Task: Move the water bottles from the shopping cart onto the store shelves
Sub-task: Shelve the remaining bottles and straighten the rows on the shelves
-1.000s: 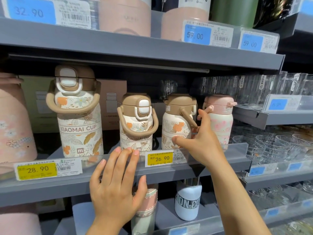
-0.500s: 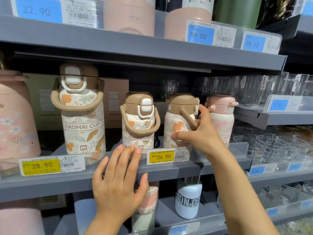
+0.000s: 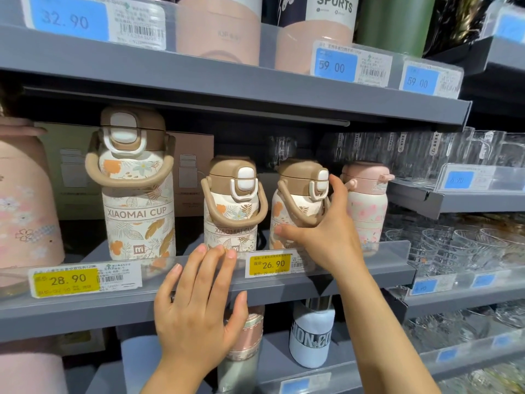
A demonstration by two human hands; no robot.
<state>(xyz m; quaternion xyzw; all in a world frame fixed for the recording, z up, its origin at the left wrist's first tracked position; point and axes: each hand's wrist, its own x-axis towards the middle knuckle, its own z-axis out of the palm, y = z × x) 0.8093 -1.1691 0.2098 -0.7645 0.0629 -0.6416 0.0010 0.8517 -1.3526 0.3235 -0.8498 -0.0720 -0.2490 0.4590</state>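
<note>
Right hand (image 3: 326, 240) curls round the small floral bottle (image 3: 295, 206), just right of the 26.90 tag (image 3: 270, 264); I judge it's squaring the bottle's face forward. Left hand (image 3: 196, 314), fingers straight and together, braces on the shelf edge (image 3: 85, 311) left of that tag.

just left of the right hand (image 3: 326, 237), a small floral bottle (image 3: 233, 204) is crowding the bottle it is holding (image 3: 295, 203); a pink bottle (image 3: 366, 203) is standing close on its right. the left hand (image 3: 196, 311) is lying over the clear shelf lip (image 3: 369, 251) fronting them, and the upper shelf (image 3: 255, 89) is hanging above.
</note>
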